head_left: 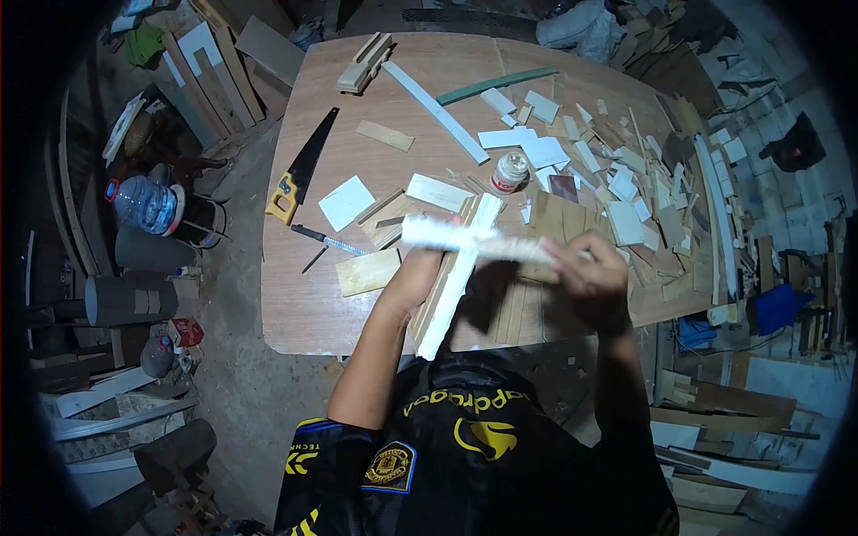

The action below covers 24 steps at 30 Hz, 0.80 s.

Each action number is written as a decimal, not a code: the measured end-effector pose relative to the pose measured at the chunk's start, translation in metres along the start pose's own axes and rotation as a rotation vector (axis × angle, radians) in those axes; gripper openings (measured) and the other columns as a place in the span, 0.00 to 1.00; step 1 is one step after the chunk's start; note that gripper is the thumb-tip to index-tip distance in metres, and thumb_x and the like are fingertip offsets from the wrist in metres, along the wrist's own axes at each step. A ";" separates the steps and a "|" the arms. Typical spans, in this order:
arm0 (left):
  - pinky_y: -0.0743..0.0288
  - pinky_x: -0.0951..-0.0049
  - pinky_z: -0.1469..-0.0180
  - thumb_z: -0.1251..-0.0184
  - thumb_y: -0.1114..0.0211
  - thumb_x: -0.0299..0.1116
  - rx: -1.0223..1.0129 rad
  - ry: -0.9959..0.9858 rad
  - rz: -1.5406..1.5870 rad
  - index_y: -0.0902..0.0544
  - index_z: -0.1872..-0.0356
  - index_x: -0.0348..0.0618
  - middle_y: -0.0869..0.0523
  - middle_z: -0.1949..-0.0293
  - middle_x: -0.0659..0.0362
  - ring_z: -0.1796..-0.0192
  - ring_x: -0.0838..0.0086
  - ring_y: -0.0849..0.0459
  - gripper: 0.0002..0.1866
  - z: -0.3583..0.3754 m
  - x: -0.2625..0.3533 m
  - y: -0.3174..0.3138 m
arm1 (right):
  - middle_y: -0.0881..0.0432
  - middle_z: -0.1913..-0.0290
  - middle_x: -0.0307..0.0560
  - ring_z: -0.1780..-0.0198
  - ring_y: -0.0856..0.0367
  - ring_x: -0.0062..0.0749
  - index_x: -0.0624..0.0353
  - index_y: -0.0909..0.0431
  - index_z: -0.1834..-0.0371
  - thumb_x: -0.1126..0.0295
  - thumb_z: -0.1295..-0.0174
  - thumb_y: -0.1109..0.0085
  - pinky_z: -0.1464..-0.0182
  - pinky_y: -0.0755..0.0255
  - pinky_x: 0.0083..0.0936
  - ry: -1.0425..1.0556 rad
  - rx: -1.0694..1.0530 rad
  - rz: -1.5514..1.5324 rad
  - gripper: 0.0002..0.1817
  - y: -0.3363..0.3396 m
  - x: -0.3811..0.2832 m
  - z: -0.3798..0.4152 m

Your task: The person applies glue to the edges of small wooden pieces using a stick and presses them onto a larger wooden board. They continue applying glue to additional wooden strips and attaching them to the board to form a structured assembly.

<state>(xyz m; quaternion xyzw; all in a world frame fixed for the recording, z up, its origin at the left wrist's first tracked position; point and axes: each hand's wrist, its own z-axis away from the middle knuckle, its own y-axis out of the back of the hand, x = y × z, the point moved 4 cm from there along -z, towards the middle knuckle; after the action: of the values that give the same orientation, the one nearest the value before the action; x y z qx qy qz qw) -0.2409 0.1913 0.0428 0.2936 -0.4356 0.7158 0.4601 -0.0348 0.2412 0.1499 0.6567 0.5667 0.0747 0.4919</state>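
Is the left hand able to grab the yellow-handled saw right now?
Probably not right away: the left hand is busy holding the long wood piece. Nothing covers the saw, though, so it looks free to take if that hand empties.

On the brown wooden tabletop (pixel 299 313), a yellow-handled black handsaw (pixel 305 165) lies left, pale flat wood offcuts (pixel 623 186) right, a round red-labelled jar (pixel 509 174) between. Before the jar slants a long white-faced wooden bar (pixel 454 288), a straight pale wooden stick (pixel 518 247) crossing above.
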 end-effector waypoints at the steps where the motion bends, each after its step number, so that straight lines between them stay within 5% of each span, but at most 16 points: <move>1: 0.34 0.80 0.83 0.30 0.45 0.58 -0.002 -0.001 0.000 0.20 0.62 0.47 0.23 0.79 0.64 0.82 0.82 0.27 0.23 0.003 0.006 -0.004 | 0.25 0.74 0.42 0.74 0.24 0.28 0.46 0.16 0.46 0.78 0.45 0.35 0.73 0.29 0.24 -0.099 0.076 0.025 0.22 0.003 0.007 -0.003; 2: 0.35 0.80 0.83 0.30 0.46 0.59 -0.013 0.014 0.052 0.20 0.63 0.48 0.24 0.80 0.65 0.83 0.82 0.28 0.23 0.006 0.009 -0.007 | 0.26 0.74 0.44 0.75 0.26 0.28 0.55 0.15 0.50 0.80 0.46 0.36 0.73 0.31 0.23 -0.139 0.128 0.002 0.19 0.004 0.010 -0.007; 9: 0.35 0.81 0.82 0.30 0.47 0.60 0.005 0.039 0.135 0.19 0.61 0.48 0.23 0.80 0.66 0.83 0.82 0.28 0.24 0.008 0.005 0.001 | 0.27 0.75 0.44 0.75 0.28 0.24 0.56 0.15 0.50 0.79 0.43 0.39 0.73 0.34 0.21 -0.171 0.246 -0.046 0.17 0.009 0.008 0.002; 13: 0.33 0.80 0.81 0.30 0.47 0.59 0.078 0.034 0.176 0.19 0.61 0.46 0.21 0.78 0.64 0.81 0.82 0.25 0.25 0.005 0.005 0.004 | 0.25 0.76 0.44 0.75 0.25 0.27 0.51 0.13 0.52 0.74 0.46 0.35 0.73 0.30 0.25 0.079 -0.073 0.026 0.16 0.001 -0.011 0.001; 14: 0.26 0.80 0.75 0.26 0.50 0.55 -0.068 0.071 0.146 0.19 0.50 0.38 0.17 0.70 0.60 0.74 0.81 0.20 0.28 0.005 0.003 0.012 | 0.25 0.76 0.43 0.75 0.24 0.31 0.49 0.14 0.50 0.73 0.46 0.34 0.73 0.30 0.26 0.079 -0.064 0.057 0.18 -0.003 -0.010 0.002; 15: 0.26 0.80 0.75 0.26 0.50 0.55 -0.069 0.074 0.148 0.19 0.50 0.38 0.17 0.70 0.60 0.74 0.81 0.20 0.28 0.004 0.000 0.012 | 0.25 0.76 0.43 0.75 0.24 0.31 0.49 0.14 0.50 0.73 0.46 0.34 0.73 0.30 0.26 0.077 -0.066 0.058 0.18 -0.005 -0.005 0.002; 17: 0.27 0.79 0.75 0.27 0.50 0.56 -0.034 -0.095 0.001 0.19 0.49 0.38 0.17 0.70 0.59 0.75 0.81 0.21 0.29 0.005 0.011 0.010 | 0.27 0.75 0.42 0.76 0.26 0.29 0.52 0.16 0.47 0.75 0.45 0.36 0.73 0.31 0.25 0.005 0.075 0.093 0.19 -0.002 0.007 -0.003; 18: 0.33 0.80 0.82 0.30 0.47 0.60 -0.027 -0.047 0.066 0.20 0.62 0.47 0.22 0.79 0.65 0.83 0.81 0.26 0.25 0.007 0.012 0.004 | 0.27 0.75 0.42 0.76 0.26 0.29 0.52 0.16 0.47 0.75 0.45 0.36 0.73 0.31 0.25 0.004 0.075 0.095 0.19 -0.002 0.009 -0.004; 20: 0.34 0.80 0.82 0.29 0.48 0.60 -0.003 0.006 0.066 0.20 0.62 0.47 0.23 0.80 0.65 0.83 0.81 0.27 0.25 0.010 0.013 -0.001 | 0.26 0.73 0.43 0.73 0.26 0.27 0.56 0.18 0.45 0.75 0.40 0.39 0.69 0.32 0.23 -0.246 0.142 0.050 0.18 0.000 0.023 -0.006; 23: 0.35 0.81 0.83 0.29 0.49 0.59 0.023 0.063 0.084 0.20 0.62 0.48 0.24 0.81 0.66 0.84 0.82 0.28 0.24 0.007 0.007 0.003 | 0.26 0.71 0.42 0.71 0.28 0.25 0.60 0.19 0.45 0.75 0.36 0.43 0.65 0.32 0.22 -0.343 0.202 -0.073 0.16 -0.003 0.050 -0.004; 24: 0.35 0.81 0.84 0.29 0.49 0.59 0.026 0.058 0.100 0.20 0.63 0.48 0.25 0.81 0.66 0.84 0.82 0.29 0.24 0.004 0.004 0.007 | 0.19 0.66 0.47 0.65 0.22 0.27 0.60 0.19 0.45 0.73 0.35 0.43 0.57 0.30 0.22 -0.422 0.146 -0.105 0.15 -0.005 0.068 0.002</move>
<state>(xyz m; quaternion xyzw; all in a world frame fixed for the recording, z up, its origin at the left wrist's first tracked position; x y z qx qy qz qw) -0.2487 0.1882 0.0454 0.2565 -0.4266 0.7519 0.4323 -0.0136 0.2948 0.1137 0.6614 0.4885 -0.1310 0.5538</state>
